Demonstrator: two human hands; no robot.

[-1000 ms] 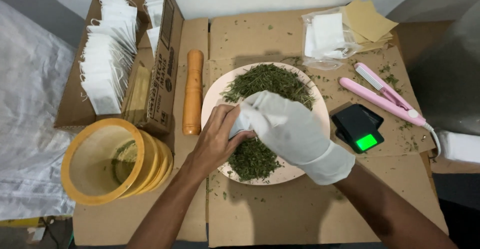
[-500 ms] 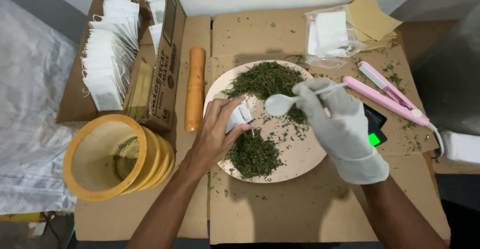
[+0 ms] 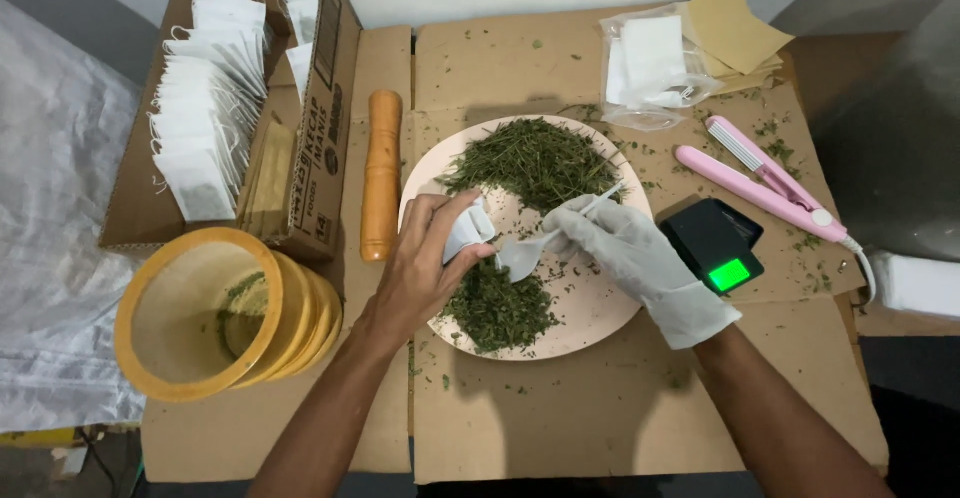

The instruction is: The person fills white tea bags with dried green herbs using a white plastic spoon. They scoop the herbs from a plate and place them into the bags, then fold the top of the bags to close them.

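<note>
Herbs lie heaped on a pale plate at the desk's middle. Left hand, bare, has its fingers closed around a small white bag; gloved right hand grips a white spoon, its bowl touching the bag's mouth.

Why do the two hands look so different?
The right hand wears a white glove; the left hand is bare. The right hand holds a white spoon with its bowl by the bag; the left hand pinches a small white paper bag. Both hover over the plate of dried green herbs.
</note>
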